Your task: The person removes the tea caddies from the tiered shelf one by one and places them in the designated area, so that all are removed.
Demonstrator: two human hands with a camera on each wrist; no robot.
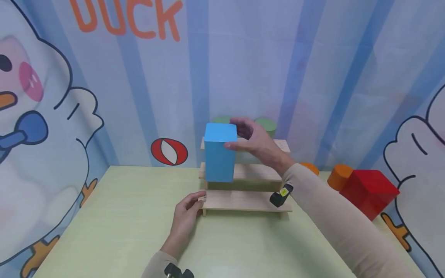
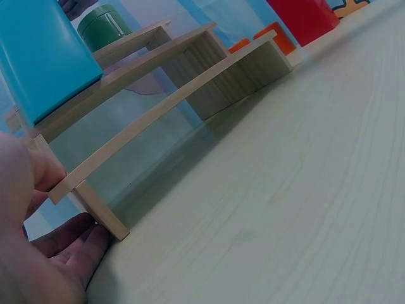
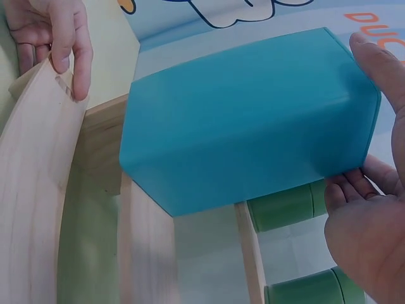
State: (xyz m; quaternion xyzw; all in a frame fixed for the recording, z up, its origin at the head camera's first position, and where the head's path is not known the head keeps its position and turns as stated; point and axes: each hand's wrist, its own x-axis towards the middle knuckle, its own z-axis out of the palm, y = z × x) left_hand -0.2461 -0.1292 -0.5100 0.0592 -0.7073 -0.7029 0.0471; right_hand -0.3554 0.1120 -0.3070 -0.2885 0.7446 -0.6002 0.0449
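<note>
A tall blue box (image 1: pixel 219 160) stands upright at the left end of the middle step of a three-tier wooden rack (image 1: pixel 243 200). Its lower end lines up with that step's front edge; whether its full weight rests there I cannot tell. My right hand (image 1: pixel 259 143) holds the box near its top, thumb on one side and fingers on another, as the right wrist view shows. Down at the bottom step's left end, my left hand (image 1: pixel 185 216) grips the wood, with fingers above and below the board. Two green lidded canisters (image 3: pixel 304 291) are on the top step.
Right of the rack, a red box (image 1: pixel 370 193) stands on the pale table (image 1: pixel 132 231) beside an orange cylinder (image 1: pixel 340 177). Another orange cylinder (image 1: pixel 310 168) is partly hidden by my right forearm. A printed duck curtain (image 1: pixel 243 69) hangs behind the table.
</note>
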